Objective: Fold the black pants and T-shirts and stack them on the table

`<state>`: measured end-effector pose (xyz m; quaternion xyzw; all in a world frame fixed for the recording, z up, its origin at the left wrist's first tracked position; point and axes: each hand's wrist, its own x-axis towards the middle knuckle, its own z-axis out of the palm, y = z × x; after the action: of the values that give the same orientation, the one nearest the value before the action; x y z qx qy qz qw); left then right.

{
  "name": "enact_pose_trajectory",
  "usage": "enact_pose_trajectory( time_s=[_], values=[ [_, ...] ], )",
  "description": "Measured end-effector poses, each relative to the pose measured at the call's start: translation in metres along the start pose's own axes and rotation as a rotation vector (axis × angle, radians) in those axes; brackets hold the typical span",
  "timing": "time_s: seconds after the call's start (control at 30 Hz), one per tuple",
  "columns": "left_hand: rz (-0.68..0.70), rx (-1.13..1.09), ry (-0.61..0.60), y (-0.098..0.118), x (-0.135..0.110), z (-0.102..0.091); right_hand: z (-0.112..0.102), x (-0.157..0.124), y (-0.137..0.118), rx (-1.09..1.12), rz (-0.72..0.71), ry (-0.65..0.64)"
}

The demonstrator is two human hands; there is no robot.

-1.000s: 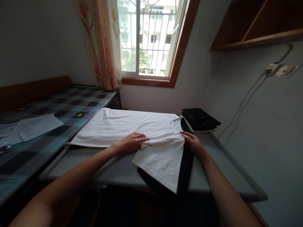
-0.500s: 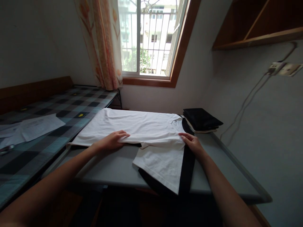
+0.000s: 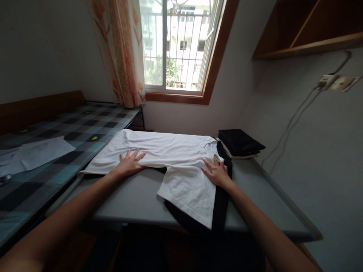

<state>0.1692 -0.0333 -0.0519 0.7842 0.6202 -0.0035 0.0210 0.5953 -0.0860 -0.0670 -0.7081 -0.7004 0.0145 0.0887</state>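
Note:
A white T-shirt lies spread on the grey table, one sleeve pointing toward me. Beneath it is a black garment, which shows along the right side and under the sleeve's hem. My left hand rests flat on the shirt's near edge, left of the sleeve, fingers spread. On the shoulder by the collar lies my right hand, its fingers also apart and pressing on the fabric. Neither hand grips the cloth.
A stack of folded dark clothes sits at the table's far right corner. On the left is a bed with a checked mattress and papers on it. A wooden shelf and a socket with cables are on the right wall.
Both hands have let go of the shirt's edge and now lie flat on it with spread fingers. The left moved slightly left, the right slightly left and onto the shoulder.

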Motion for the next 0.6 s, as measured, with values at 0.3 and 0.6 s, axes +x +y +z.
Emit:
enact_pose_trajectory(
  time_s=[0.3, 0.6],
  values=[
    [-0.040, -0.006, 0.024, 0.001, 0.037, 0.001, 0.001, 0.044, -0.007, -0.012, 0.035, -0.011],
    [-0.061, -0.036, 0.041, -0.002, 0.077, 0.001, 0.009, 0.093, -0.006, -0.011, 0.052, 0.001]
  ],
)
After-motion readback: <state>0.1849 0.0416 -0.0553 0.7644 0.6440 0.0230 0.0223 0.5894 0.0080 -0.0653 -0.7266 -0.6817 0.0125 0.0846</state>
